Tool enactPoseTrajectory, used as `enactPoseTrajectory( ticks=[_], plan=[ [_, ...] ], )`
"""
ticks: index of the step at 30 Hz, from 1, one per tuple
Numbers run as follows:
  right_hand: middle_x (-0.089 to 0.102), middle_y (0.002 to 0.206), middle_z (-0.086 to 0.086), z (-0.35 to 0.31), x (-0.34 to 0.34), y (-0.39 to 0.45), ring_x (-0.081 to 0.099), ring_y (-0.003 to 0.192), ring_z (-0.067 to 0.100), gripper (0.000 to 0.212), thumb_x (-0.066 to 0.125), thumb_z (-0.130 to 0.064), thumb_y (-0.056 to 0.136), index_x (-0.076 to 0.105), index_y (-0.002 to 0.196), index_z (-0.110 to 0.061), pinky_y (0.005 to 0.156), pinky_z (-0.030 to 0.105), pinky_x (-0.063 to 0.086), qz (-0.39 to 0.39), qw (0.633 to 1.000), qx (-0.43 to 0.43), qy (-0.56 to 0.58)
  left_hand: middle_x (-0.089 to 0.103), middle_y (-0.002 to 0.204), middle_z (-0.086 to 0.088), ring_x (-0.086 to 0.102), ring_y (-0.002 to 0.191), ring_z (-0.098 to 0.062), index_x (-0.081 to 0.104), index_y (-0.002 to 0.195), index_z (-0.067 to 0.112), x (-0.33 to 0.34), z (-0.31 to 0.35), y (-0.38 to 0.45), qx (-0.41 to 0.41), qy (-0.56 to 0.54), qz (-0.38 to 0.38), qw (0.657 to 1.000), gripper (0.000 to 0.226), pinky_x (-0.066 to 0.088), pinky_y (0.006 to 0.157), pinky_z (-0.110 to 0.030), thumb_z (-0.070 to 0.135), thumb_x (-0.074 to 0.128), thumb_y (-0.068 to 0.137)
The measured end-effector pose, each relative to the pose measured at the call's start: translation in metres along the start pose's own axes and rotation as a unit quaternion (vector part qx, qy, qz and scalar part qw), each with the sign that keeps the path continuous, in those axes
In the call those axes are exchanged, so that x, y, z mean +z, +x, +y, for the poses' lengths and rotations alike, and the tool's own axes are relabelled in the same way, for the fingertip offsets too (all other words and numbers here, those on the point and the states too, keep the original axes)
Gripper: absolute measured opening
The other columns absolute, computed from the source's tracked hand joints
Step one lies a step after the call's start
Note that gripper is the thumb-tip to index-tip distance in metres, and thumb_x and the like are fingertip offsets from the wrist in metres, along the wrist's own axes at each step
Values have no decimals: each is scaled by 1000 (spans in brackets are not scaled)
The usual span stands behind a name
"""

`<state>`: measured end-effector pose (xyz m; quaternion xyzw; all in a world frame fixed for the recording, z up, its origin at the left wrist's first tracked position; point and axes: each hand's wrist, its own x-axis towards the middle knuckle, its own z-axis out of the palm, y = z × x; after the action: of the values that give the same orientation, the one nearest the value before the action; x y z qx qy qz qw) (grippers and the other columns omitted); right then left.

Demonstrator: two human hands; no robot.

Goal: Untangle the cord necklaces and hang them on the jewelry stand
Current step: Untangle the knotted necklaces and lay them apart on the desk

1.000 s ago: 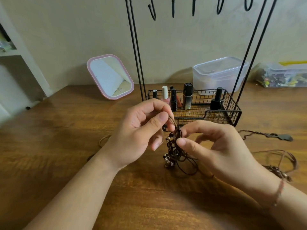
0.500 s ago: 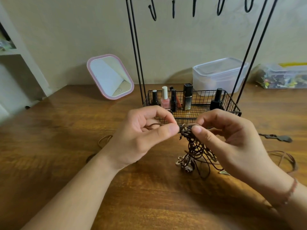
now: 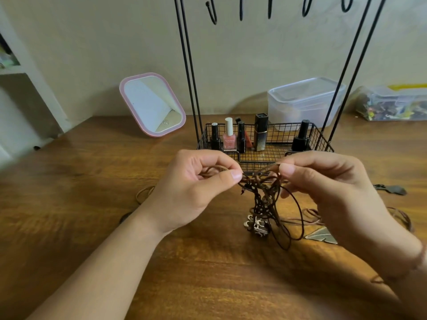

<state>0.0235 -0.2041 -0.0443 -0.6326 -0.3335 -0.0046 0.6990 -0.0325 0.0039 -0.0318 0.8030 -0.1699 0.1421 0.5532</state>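
A tangle of brown cord necklaces hangs between my two hands above the wooden table, with small metal pendants dangling at its bottom. My left hand pinches a light brown cord at the tangle's left side. My right hand pinches cords at its top right. The black wire jewelry stand rises just behind them, its basket base on the table and its hooks bare at the top edge. More cord lies on the table behind my right wrist.
Several nail polish bottles stand in the stand's basket. A pink-framed mirror leans against the wall at the left. A clear plastic box and a bag of small items sit at the back right. A dark pendant lies right of my hands.
My hands have drawn apart and risen slightly, stretching the top of the tangle sideways. The pendants now hang lower below the spread cords.
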Motion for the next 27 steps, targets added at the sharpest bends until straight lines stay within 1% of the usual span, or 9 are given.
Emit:
enactPoseTrajectory(
  ticks=[2,5,9,11,15,19,22,24,27],
  plan=[
    [70,78,12,-1,-1,1,63,75,23,17,75,-35,73,77,76,-18,63,32,53,1,1000,12,23,49,50,18,42,49,-1,70,81,12,0,-1,0,-6,-2,5,1000,13,33,52,-10,15,61,88],
    [68,77,4,-2,0,2,62,73,18,11,67,-32,74,71,73,-21,60,30,53,10,997,42,61,46,52,18,41,50,-2,68,81,15,-1,0,1,-11,-7,9,1000,12,33,52,-11,20,61,90],
    [65,78,5,0,3,1,63,71,23,13,53,-30,86,60,81,-20,58,27,53,20,995,63,70,35,53,12,28,49,-9,60,84,10,-1,-1,0,-36,-65,28,997,16,22,46,-26,21,54,93],
    [66,76,1,0,4,0,64,69,24,14,47,-29,89,57,82,-20,60,30,54,24,994,72,81,32,53,7,27,49,-10,55,87,5,-2,-1,1,-64,-94,48,992,17,20,45,-27,19,48,94],
    [62,84,10,-2,4,0,61,66,22,15,45,-26,90,56,83,-18,61,30,53,25,990,77,113,43,58,-3,35,49,-10,51,86,3,0,-1,1,-88,-89,47,991,20,26,43,-22,12,43,102],
    [51,86,18,-1,-1,2,53,69,33,22,46,-30,94,55,86,-11,61,36,55,31,985,99,141,55,63,-6,40,48,-15,55,80,6,-1,-2,0,-68,-93,48,992,19,32,41,-20,18,46,92],
    [51,75,19,-3,-2,2,51,63,32,30,48,-35,95,58,80,-11,57,36,49,29,984,121,130,56,63,-6,41,48,-14,56,81,6,-2,-2,0,-42,-89,42,994,17,33,41,-20,16,47,92],
    [53,64,12,-4,-1,2,51,53,28,37,49,-39,97,60,71,-15,54,33,47,36,983,145,109,54,62,-5,41,49,-12,56,82,4,-1,-4,0,-29,-95,41,994,17,32,41,-20,17,51,92],
    [41,52,4,-7,-2,3,45,43,22,36,50,-39,95,49,69,-15,46,27,44,48,975,193,93,51,62,-2,43,52,-9,57,82,5,-2,-4,0,-10,-104,77,992,19,31,42,-18,22,54,90]
  ],
)
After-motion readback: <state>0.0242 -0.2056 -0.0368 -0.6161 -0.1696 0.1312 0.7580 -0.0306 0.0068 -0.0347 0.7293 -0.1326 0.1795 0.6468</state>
